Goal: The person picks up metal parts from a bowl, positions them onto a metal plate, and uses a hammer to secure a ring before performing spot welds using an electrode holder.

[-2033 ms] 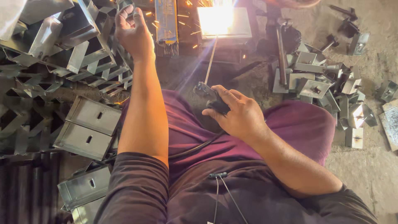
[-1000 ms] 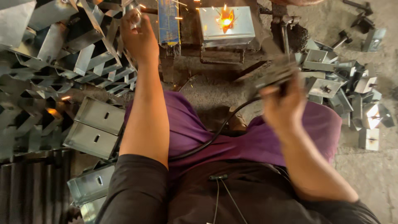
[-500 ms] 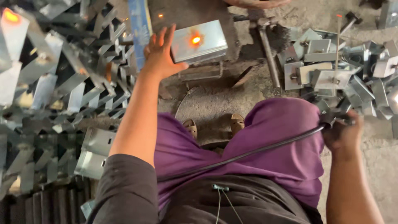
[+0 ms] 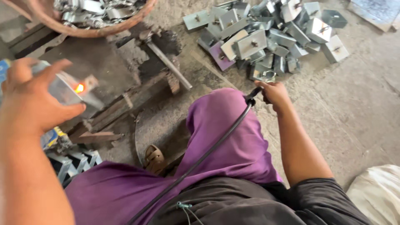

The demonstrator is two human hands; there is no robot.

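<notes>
Left hand (image 4: 31, 98): left of frame, fingers curled around a grey metal box (image 4: 62, 89), thumb on its near edge, steadying it beside a glowing orange spot (image 4: 79, 88).
Right hand (image 4: 273, 93): right of centre, fingers closed on a holder with a black cable (image 4: 208, 154) trailing over the purple knee, parked away from the glow.
Pile (image 4: 266, 33): finished brackets, upper right, within reach.
Basin (image 4: 100, 16): upper left, holding small metal parts.
</notes>
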